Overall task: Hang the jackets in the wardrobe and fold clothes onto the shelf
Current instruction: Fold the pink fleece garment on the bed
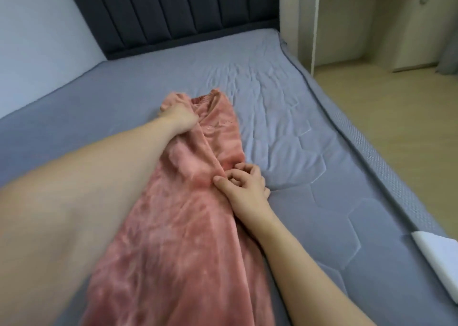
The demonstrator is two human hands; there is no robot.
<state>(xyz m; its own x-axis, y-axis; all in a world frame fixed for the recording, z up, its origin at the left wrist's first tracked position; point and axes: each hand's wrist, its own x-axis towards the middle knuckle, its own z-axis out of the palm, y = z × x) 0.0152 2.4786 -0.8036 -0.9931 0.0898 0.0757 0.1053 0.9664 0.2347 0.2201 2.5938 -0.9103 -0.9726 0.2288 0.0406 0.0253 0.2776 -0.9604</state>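
Observation:
A pink fleece garment with an elastic waistband, apparently trousers (188, 226), lies lengthwise on the grey bed (309, 177), its waistband at the far end. My left hand (179, 120) grips a bunch of the fabric near the waistband on the left side. My right hand (244, 184) rests at the garment's right edge around mid-length, its fingers curled and pinching a fold of the cloth. The near end of the garment runs out of view at the bottom.
A dark padded headboard (186, 11) stands at the bed's far end against a pale wall. A white flat object (438, 254) lies on the bed's right edge. Wooden floor (396, 107) and a white pole (315, 25) lie to the right.

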